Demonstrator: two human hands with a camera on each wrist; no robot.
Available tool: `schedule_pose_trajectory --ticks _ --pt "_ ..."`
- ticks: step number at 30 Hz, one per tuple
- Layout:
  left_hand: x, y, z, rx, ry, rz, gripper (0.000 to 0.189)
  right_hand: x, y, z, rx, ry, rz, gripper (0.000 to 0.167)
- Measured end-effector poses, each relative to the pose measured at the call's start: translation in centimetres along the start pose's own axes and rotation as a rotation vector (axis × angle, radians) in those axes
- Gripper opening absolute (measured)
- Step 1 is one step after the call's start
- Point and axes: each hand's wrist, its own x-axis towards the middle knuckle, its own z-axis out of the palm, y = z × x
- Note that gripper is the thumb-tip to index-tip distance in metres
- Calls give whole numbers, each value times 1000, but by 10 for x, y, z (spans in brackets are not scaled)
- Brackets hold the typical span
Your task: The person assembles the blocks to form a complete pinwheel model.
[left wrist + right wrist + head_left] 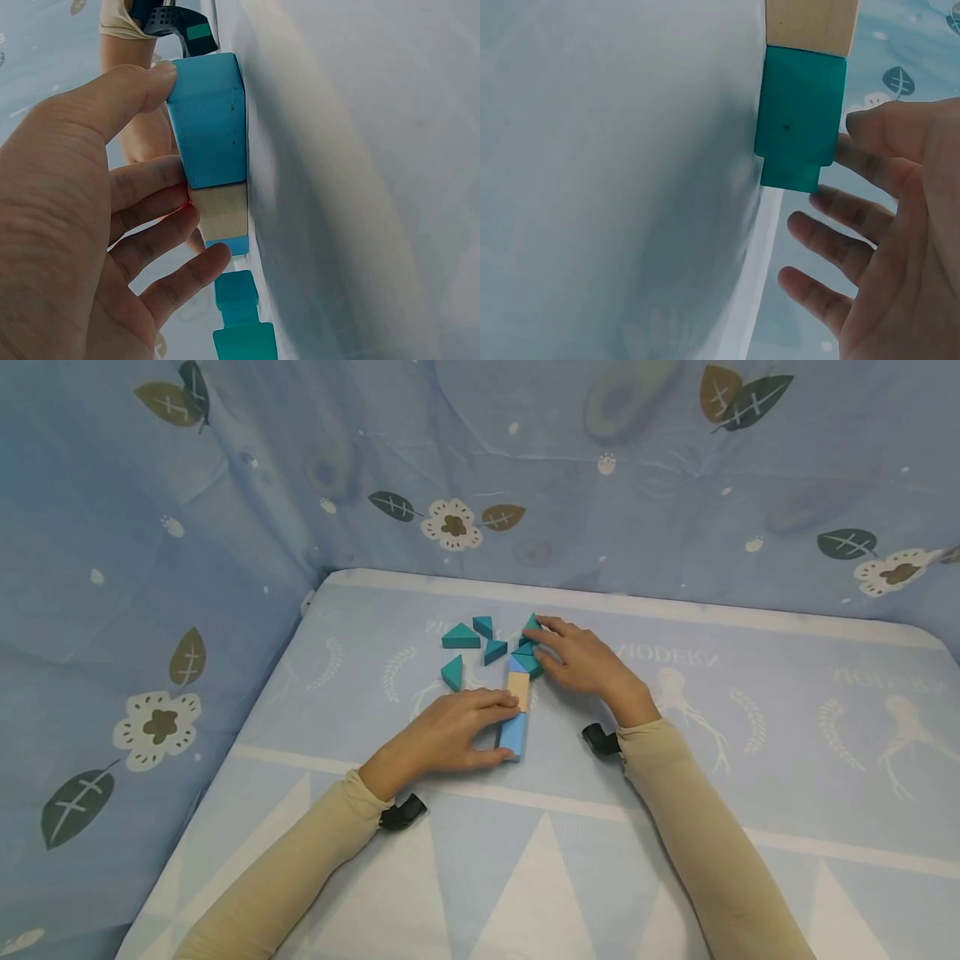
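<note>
Tan sleeves (pixel 288 860) are closest. My left hand (pixel 453 731), fingers spread, touches the blue block (pixel 513 735) on the table (pixel 480 827). My right hand (pixel 583 660), fingers apart, is by the teal triangles (pixel 532 666).

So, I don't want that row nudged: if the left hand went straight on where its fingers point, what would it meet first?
Most likely the wooden block: the left hand has fingertips against or beside it and its thumb at the long blue block; exact contact is unclear.

L hand (pixel 71 225) w/ thumb touching blue blk (pixel 208 124); wood blk (pixel 222 212) adj.
</note>
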Motion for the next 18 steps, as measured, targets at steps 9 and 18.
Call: schedule_pose_trajectory --ticks 9,18 --pt "0 0 0 -8 8 1 58 0 -2 -1 41 -39 -38 48" --pt "0 0 0 -13 4 -3 58 1 -3 -1 52 -42 -50 46"
